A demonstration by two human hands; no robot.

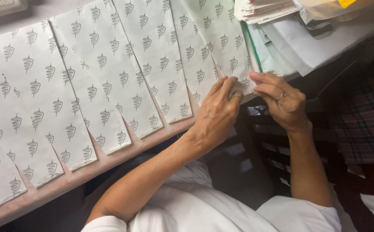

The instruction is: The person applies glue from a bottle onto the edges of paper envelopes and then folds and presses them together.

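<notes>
Several white paper sheets printed with small grey cone-shaped marks lie fanned out and overlapping along a table edge point(109, 157). My left hand point(217, 114) and my right hand point(277, 101) meet at the near corner of the rightmost sheet point(219, 38), at the table's edge. Fingers of both hands pinch and press that corner, where a small fold of paper shows between them. A ring sits on a finger of each hand. My arms reach up from the bottom of the view, in short white sleeves.
Stacks of white papers point(266, 8) and loose sheets with a green edge point(260, 47) lie at the top right. A dark slatted chair or crate point(268, 141) stands under the table edge. Plaid cloth point(365, 120) is at the far right.
</notes>
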